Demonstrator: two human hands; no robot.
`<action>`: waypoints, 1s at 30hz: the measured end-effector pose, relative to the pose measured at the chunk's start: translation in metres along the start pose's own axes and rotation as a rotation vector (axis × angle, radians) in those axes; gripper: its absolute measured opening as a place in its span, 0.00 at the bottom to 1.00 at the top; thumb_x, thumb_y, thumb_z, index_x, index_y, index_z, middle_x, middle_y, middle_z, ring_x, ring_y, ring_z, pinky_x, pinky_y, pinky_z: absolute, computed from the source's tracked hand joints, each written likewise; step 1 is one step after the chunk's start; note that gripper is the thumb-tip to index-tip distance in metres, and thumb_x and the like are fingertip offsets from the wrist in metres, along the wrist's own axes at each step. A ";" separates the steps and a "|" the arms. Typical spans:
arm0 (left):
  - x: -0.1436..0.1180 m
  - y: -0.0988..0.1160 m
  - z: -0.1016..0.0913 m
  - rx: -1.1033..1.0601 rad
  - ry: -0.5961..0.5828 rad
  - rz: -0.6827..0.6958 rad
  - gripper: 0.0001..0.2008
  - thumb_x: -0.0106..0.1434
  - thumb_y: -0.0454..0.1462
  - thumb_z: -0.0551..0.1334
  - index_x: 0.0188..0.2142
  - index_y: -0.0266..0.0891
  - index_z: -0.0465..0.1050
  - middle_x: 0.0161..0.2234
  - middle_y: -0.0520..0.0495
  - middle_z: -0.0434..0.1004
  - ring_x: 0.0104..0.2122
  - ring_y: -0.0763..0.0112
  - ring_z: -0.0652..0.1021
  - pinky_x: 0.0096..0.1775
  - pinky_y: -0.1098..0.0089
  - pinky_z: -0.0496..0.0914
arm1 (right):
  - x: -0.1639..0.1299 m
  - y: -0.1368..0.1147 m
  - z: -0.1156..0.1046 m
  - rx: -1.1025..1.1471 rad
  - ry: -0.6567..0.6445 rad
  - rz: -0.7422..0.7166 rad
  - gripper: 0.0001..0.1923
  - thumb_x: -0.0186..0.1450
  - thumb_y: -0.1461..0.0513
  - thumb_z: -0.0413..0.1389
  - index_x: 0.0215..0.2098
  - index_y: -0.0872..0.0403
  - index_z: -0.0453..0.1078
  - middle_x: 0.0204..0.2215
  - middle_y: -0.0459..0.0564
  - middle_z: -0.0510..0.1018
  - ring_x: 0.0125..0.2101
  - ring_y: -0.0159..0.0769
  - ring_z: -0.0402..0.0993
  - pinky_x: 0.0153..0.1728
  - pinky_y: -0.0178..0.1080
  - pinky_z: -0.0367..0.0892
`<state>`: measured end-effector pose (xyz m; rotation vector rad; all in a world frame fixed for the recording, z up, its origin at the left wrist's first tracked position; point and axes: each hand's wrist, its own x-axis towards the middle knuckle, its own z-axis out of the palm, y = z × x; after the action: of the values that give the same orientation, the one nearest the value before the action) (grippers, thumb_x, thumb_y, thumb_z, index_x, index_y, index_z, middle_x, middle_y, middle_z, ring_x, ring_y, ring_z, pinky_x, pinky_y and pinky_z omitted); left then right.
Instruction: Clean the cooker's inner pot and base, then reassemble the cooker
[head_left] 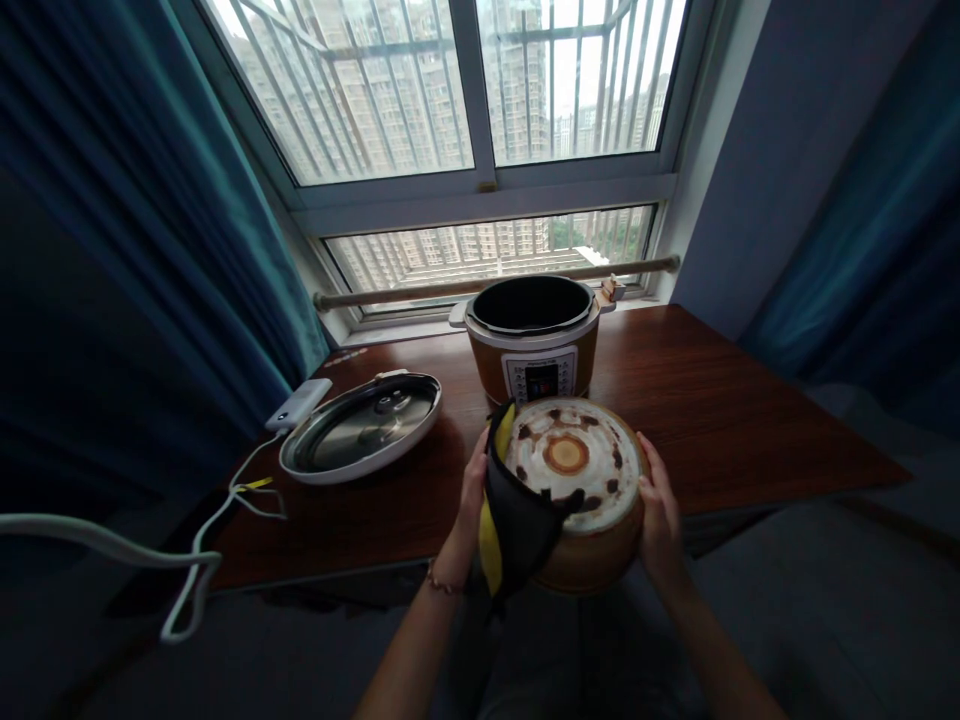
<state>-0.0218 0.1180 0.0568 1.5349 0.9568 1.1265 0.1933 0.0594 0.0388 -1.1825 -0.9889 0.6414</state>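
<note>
Between my two hands is a golden-brown inner pot, tilted so that its whitish, dark-spotted underside faces me. My left hand is closed at the pot's left side, gripping a black and yellow cloth that drapes over part of the base. On the right, the fingers of my right hand curl around the pot's side. Just behind the pot stands a brown and white electric pressure cooker, its lid off and a dark opening on top. The cooker's lid lies inner side up to the left.
All of this is at a dark reddish-brown wooden table. A white power strip sits at its left edge, with a white cord trailing off. Behind are a barred window and a horizontal rail; blue curtains hang at both sides.
</note>
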 end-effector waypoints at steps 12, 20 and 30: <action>-0.098 -0.018 0.083 0.776 0.371 0.425 0.40 0.57 0.44 0.58 0.64 0.48 0.37 0.64 0.42 0.39 0.62 0.41 0.37 0.54 0.36 0.45 | 0.003 0.006 -0.002 -0.020 -0.001 0.025 0.29 0.61 0.54 0.43 0.60 0.54 0.54 0.60 0.52 0.58 0.59 0.46 0.51 0.58 0.51 0.47; -0.120 -0.068 0.126 1.035 0.121 0.514 0.29 0.60 0.42 0.57 0.60 0.56 0.51 0.44 0.44 0.76 0.43 0.50 0.73 0.49 0.43 0.57 | 0.002 -0.001 -0.003 -0.021 -0.042 0.047 0.29 0.63 0.54 0.43 0.61 0.53 0.53 0.60 0.50 0.57 0.59 0.44 0.51 0.58 0.48 0.48; -0.096 -0.073 0.070 0.573 0.437 0.268 0.43 0.60 0.51 0.52 0.64 0.41 0.26 0.65 0.41 0.29 0.63 0.50 0.37 0.59 0.43 0.42 | 0.005 -0.002 0.002 -0.062 -0.029 -0.023 0.27 0.64 0.55 0.42 0.61 0.53 0.52 0.61 0.50 0.55 0.60 0.43 0.49 0.59 0.49 0.45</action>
<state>0.0174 0.0267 -0.0408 1.9558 1.4959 1.5020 0.1937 0.0643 0.0419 -1.2177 -1.0518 0.6143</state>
